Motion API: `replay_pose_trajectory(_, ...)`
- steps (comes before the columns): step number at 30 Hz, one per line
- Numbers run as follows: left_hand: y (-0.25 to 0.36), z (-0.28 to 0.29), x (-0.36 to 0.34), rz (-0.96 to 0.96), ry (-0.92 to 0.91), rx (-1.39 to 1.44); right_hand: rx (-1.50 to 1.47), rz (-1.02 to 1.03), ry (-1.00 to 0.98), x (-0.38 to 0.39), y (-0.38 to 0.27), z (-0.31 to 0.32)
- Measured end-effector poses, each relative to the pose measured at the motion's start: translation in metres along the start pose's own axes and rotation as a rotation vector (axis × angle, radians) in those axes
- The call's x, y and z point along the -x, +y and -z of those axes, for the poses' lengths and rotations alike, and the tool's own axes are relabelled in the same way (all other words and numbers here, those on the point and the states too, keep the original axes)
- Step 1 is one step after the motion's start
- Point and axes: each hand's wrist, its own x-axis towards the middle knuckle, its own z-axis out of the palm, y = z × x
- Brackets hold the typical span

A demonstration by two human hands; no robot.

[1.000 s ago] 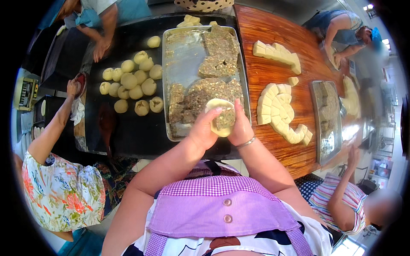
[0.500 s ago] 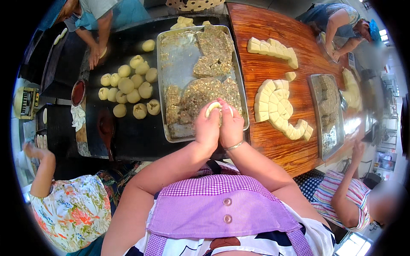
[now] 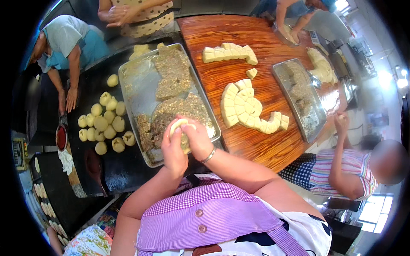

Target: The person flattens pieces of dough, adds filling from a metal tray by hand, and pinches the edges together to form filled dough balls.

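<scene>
Pale dough balls (image 3: 101,123) cluster beside a metal tray (image 3: 137,83) of crumbly filling (image 3: 173,110); above its near edge, half-curled left hand (image 3: 174,152) and right hand (image 3: 200,140) cup a dough wrapper (image 3: 184,141); cut dough pieces (image 3: 241,105) lie rightmost.

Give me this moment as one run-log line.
left hand: cupping pale-yellow dough piece | right hand: cupping it too | nearby: rectangular silver metal tray bearing brown chunky mixture | left of tray: round pale-yellow dough balls
</scene>
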Motion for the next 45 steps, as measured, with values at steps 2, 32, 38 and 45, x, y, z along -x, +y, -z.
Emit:
replay_pose_trajectory(2, -0.007, 0.004, -0.003, -0.088, 0.027, -0.17, 0.032, 0.045, 0.074, 0.001, 0.012, -0.003)
replay_pose_trajectory(32, 0.014, 0.01, -0.01, 0.033, -0.095, 0.317, 0.025, 0.264, 0.023, 0.002, -0.015, -0.012)
replay_pose_trajectory(38, 0.001, 0.004, 0.006, -0.073, 0.128, 0.016, 0.043, 0.092, 0.034, 0.016, -0.005, -0.022)
replay_pose_trajectory(45, 0.015, -0.001, -0.017, -0.119, 0.098, 0.067, -0.384, 0.041, 0.099, -0.01, -0.013, -0.029)
